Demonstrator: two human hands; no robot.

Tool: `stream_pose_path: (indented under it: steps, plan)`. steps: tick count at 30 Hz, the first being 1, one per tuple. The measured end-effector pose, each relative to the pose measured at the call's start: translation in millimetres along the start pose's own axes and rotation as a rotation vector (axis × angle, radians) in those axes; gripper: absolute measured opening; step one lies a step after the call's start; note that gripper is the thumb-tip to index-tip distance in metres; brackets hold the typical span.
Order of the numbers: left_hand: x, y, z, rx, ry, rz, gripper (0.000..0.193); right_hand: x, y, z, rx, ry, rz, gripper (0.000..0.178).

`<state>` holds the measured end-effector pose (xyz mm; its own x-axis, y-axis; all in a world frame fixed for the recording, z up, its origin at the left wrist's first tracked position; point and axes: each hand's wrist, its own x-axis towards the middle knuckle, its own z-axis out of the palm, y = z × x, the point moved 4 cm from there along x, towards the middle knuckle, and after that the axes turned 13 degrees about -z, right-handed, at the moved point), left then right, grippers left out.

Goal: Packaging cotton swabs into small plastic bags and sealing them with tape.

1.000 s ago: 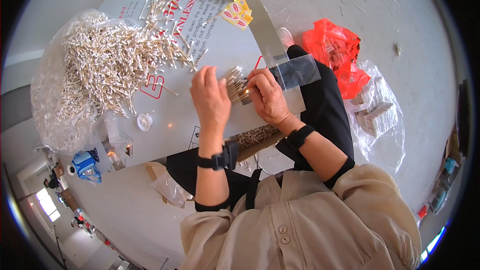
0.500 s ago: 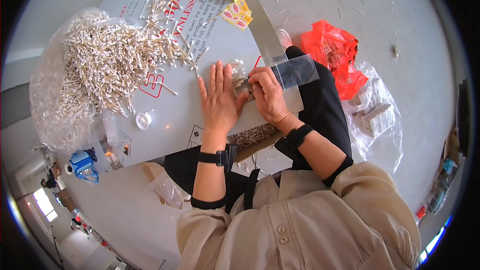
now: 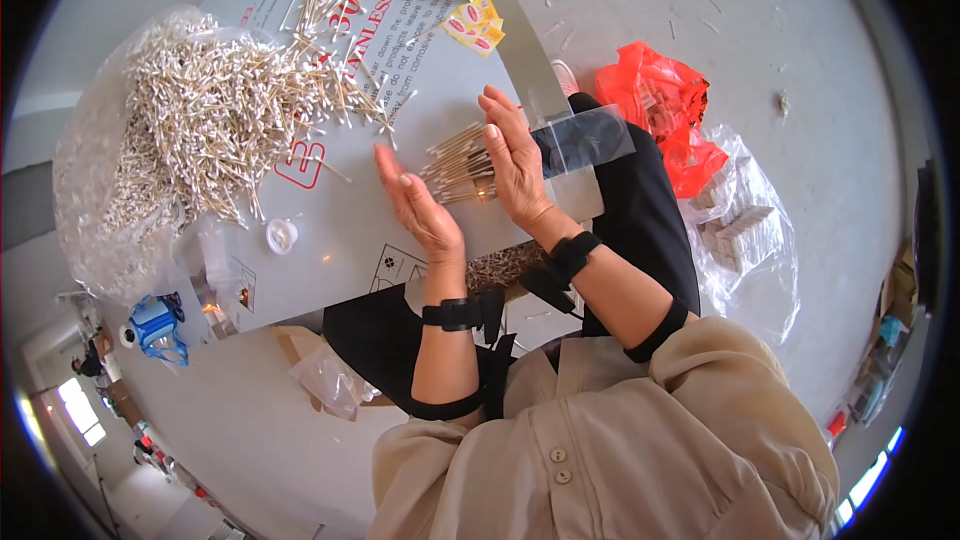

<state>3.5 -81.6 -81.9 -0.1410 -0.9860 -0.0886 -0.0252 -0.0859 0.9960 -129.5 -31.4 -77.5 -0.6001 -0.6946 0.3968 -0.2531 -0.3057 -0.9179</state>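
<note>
A bundle of cotton swabs [image 3: 458,165] lies on a grey printed board [image 3: 340,240] between my two flat hands. My right hand [image 3: 515,155] stands on edge with its palm against the bundle's right side, fingers straight. Facing it from the lower left, my left hand [image 3: 420,205] is held palm inward and fingers apart, close to the swab tips. Neither hand is closed around the bundle. A clear plastic sleeve [image 3: 588,140] lies just right of my right hand, over my dark lap.
A large heap of loose cotton swabs [image 3: 200,120] spills from a clear bag at the left. Small yellow boxes [image 3: 472,10] sit at the board's far end. A white cap [image 3: 282,235], a red bag [image 3: 660,105] and a clear bag of packs [image 3: 745,230] lie around.
My hands gripped the bundle closely a second ago. Both have since flattened and spread apart, so the swab bundle now shows between the palms.
</note>
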Motion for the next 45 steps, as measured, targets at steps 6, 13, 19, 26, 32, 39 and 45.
stream_pose_path:
  steps: [6,13,19,26,32,39,45]
  plan:
    - [-8,-5,12,-0.108,-0.047,-0.002,0.065,-3,9,7,0.104,0.023,0.058,0.038]
    - [-6,10,-24,0.790,-0.158,0.314,0.047,3,2,-31,-0.011,-0.020,0.135,0.022]
    - [-6,18,-16,0.966,-0.099,0.379,0.065,25,-11,-17,-0.500,-0.391,-0.161,0.008]
    - [-23,0,-1,1.329,-0.166,0.221,0.094,24,1,12,-0.711,-0.615,-0.424,0.010]
    - [-20,6,-12,0.980,-0.109,0.235,0.092,29,-10,-7,-0.553,-0.368,-0.311,0.007]
    - [-22,14,-47,0.880,-0.136,0.168,0.073,-27,-51,-41,-0.391,-0.818,-0.081,0.007]
    - [-27,21,-45,0.762,-0.015,0.237,0.046,-22,-37,-40,-0.397,-0.460,-0.002,0.007]
